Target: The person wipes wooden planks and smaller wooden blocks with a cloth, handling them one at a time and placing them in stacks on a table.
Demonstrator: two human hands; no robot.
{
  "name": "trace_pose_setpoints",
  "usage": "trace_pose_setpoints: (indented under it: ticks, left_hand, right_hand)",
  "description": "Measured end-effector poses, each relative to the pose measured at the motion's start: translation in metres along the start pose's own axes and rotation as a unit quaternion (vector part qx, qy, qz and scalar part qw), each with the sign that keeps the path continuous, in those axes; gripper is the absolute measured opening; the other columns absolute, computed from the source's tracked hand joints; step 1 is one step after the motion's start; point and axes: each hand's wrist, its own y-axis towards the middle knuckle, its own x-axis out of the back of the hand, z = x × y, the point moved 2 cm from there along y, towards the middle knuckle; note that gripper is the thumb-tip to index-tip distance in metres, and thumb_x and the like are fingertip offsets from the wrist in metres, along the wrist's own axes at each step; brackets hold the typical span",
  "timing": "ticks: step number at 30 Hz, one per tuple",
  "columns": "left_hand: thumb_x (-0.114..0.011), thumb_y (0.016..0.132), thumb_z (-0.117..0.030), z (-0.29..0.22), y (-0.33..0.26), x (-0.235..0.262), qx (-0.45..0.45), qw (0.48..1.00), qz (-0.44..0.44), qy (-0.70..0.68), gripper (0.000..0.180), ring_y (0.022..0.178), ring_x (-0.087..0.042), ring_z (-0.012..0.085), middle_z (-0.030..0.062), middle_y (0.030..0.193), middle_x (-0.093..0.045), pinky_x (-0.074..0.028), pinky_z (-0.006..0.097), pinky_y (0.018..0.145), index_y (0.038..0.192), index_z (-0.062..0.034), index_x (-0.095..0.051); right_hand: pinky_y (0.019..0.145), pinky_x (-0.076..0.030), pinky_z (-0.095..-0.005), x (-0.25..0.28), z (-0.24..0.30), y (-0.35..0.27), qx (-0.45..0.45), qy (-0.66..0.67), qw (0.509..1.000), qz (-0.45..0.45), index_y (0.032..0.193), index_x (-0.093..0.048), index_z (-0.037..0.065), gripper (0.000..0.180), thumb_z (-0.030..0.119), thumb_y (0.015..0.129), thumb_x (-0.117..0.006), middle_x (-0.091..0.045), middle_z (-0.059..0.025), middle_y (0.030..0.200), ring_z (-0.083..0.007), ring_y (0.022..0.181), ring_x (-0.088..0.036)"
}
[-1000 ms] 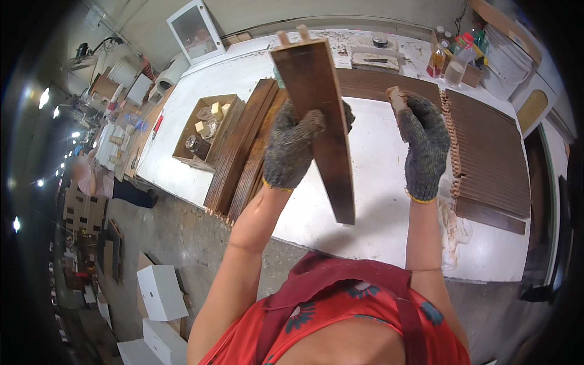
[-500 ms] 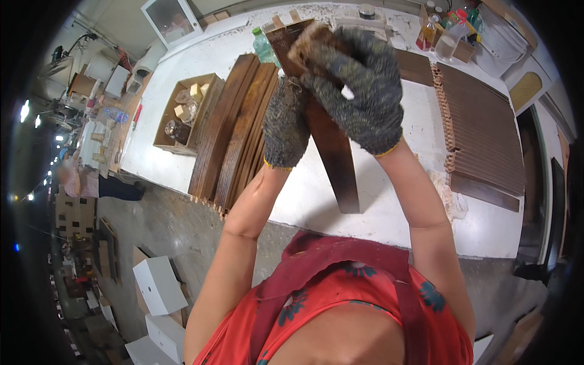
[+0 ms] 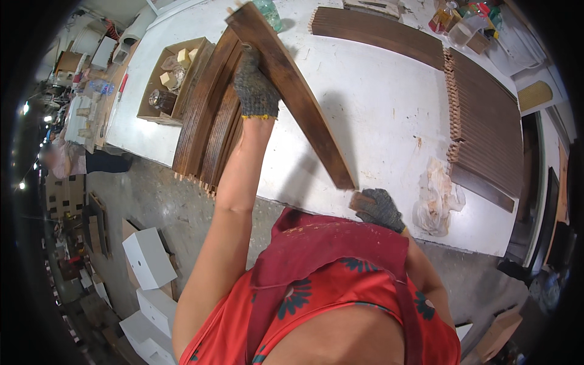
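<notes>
A long dark brown wooden slat with pegs at its far end is held up at a slant above the white table. My left hand, in a dark grey knitted glove, grips it by its left edge near the far end; some of those fingers are hidden behind the wood. Down at the table's front edge, just past the slat's near end, my gloved right hand is closed around a brown, worn-looking pad. The pad is apart from the slat.
Brown slats lie stacked left of my left arm, beside a cardboard box of small blocks and a jar. More slats lie in rows at right. A crumpled stained cloth rests near the front right; bottles stand behind.
My right hand has come off the slat's far end and moved toward me to the front edge, carrying the pad. My left hand and the slat's far end have shifted left.
</notes>
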Motion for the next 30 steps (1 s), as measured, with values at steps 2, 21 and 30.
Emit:
trace_pose_setpoints:
  ticks: [2,21,30]
  left_hand:
    - [-0.054,0.098,-0.034,-0.007,0.01,-0.003,0.003,0.996,0.06,-0.064,0.036,0.1,-0.06,0.0257,0.0101,0.112,-0.064,-0.051,0.039,0.089,0.117,-0.0041,-0.06]
    - [-0.057,0.095,-0.033,0.04,-0.03,-0.03,-0.252,0.93,0.196,0.18,0.035,0.081,-0.062,0.0168,0.0048,0.089,-0.059,-0.053,0.031,0.07,0.113,-0.0032,-0.056]
    - [-0.045,0.098,-0.048,0.005,0.001,-0.028,-0.075,0.929,0.351,-0.087,0.054,0.062,-0.055,0.0147,0.0046,0.074,-0.057,-0.047,0.027,0.052,0.111,0.0035,-0.057]
  right_hand:
    - [0.07,-0.047,-0.0421,0.018,0.006,-0.002,-0.038,0.007,0.999,0.029,0.09,-0.065,0.015,0.019,0.023,0.073,-0.064,-0.063,-0.0051,0.099,-0.0281,0.087,-0.059]
    - [0.094,-0.046,-0.0407,0.186,0.086,0.293,0.174,-0.07,0.893,-0.409,0.117,-0.067,0.015,0.044,0.025,0.075,-0.077,-0.06,-0.0109,0.12,-0.0287,0.109,-0.057]
    - [0.087,-0.046,-0.041,0.1,0.041,0.212,0.081,-0.041,0.96,-0.263,0.111,-0.068,0.016,0.038,0.021,0.075,-0.076,-0.061,-0.0089,0.115,-0.0285,0.104,-0.057]
